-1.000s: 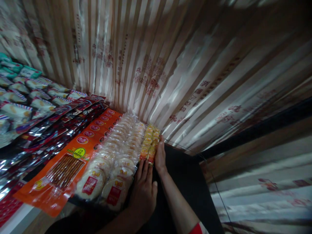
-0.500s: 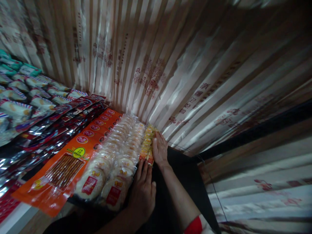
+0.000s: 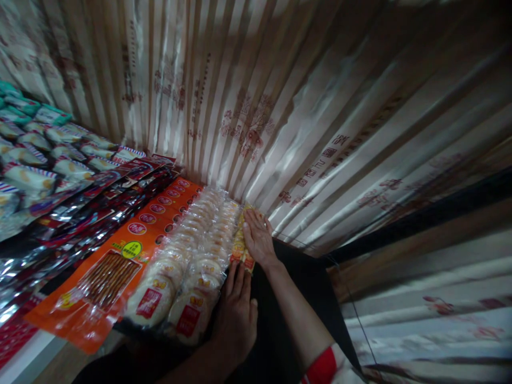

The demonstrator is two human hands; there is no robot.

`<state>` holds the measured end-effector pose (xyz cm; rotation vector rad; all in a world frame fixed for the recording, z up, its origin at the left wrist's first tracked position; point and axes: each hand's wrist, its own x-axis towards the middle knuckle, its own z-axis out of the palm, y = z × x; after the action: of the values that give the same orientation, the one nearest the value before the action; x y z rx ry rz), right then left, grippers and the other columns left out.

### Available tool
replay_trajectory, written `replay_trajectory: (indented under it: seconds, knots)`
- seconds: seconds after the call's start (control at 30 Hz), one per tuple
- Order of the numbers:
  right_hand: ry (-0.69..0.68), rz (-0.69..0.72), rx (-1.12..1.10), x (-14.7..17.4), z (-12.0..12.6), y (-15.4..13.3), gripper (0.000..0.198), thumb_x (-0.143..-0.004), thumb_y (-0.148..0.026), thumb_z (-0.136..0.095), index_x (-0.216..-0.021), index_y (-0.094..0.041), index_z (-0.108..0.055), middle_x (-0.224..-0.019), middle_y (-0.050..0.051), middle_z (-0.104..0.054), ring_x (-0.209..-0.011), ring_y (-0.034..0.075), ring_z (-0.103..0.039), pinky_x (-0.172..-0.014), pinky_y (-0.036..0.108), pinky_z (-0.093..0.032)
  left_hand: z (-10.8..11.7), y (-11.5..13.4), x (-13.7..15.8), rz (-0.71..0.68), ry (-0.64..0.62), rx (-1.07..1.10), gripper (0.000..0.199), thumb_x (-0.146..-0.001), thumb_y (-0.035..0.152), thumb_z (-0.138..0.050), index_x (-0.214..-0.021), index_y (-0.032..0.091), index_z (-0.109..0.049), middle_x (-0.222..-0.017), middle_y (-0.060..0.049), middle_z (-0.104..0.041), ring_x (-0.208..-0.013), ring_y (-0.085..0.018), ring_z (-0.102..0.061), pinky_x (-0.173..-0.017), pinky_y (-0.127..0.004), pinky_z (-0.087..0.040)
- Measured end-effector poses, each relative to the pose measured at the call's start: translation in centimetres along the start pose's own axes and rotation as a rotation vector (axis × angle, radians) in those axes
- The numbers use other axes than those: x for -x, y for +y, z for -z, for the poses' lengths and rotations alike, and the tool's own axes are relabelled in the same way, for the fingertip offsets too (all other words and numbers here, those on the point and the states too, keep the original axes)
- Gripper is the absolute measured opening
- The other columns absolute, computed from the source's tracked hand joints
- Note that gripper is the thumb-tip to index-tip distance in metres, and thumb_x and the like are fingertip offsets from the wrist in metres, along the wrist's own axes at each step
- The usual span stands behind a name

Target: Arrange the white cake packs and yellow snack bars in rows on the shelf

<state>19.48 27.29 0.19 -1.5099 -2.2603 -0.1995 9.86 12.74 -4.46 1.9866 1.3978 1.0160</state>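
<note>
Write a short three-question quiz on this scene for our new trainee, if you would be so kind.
1. True or false: the right hand lies over the yellow packets.
2. What lies between the yellow packets and the orange bag?
3. Choose one: the fingertips of the left hand are at (a) the near end of the yellow packets, (b) the orange bag, (c) the teal packets.

Key: 1. True. 2. Clear-wrapped round snacks. 3. a.
</note>
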Motion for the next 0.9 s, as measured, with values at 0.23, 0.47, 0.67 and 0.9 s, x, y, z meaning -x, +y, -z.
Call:
replay_trajectory:
  seconds: [0.23,0.47,0.67,0.9]
  knots:
    - [0.047,0.001,0.009,-0.1,-0.9,0.3,0.048,-0.094,-0.035,-0.021,-0.125,-0.014,-0.051,-0.126,0.011,-0.054,-0.121,0.020,-0.044,-0.108,0.044,-0.021,0.0,-0.1,-0.1,0.000,0.001,0.010,0.052,-0.083,0.014,-0.035,-0.134,0.007,-0.036,-0.147,-0.009,-0.022,-0.138,-0.025,-0.009,-0.110,-0.045,-0.027]
    - [0.070,-0.005,-0.011,0.1,-0.5,-0.1,0.045,-0.093,-0.037,-0.026,-0.125,-0.017,-0.050,-0.137,0.009,-0.044,-0.128,0.020,-0.035,-0.108,0.045,-0.021,-0.2,-0.2,0.0,-0.012,0.019,-0.016,0.053,-0.082,0.011,-0.035,-0.134,0.006,-0.035,-0.146,-0.010,-0.023,-0.137,-0.024,-0.010,-0.109,-0.045,-0.031]
    - [0.029,0.001,-0.026,0.1,-0.7,0.0,0.044,-0.093,-0.036,-0.026,-0.120,-0.015,-0.055,-0.126,0.010,-0.055,-0.122,0.018,-0.044,-0.109,0.042,-0.020,-0.1,0.0,0.0,0.004,0.029,-0.010,0.054,-0.080,0.009,-0.035,-0.134,0.006,-0.035,-0.147,-0.009,-0.019,-0.137,-0.025,-0.008,-0.109,-0.046,-0.029]
    - [0.054,-0.130,-0.088,-1.4,-0.6,0.8,0.055,-0.093,-0.044,-0.016,-0.127,-0.015,-0.048,-0.138,0.011,-0.041,-0.131,0.019,-0.031,-0.108,0.045,-0.019,-0.2,0.0,0.1,0.012,0.026,0.000,0.053,-0.081,0.009,-0.035,-0.134,0.005,-0.035,-0.147,-0.011,-0.019,-0.137,-0.025,-0.007,-0.109,-0.045,-0.030]
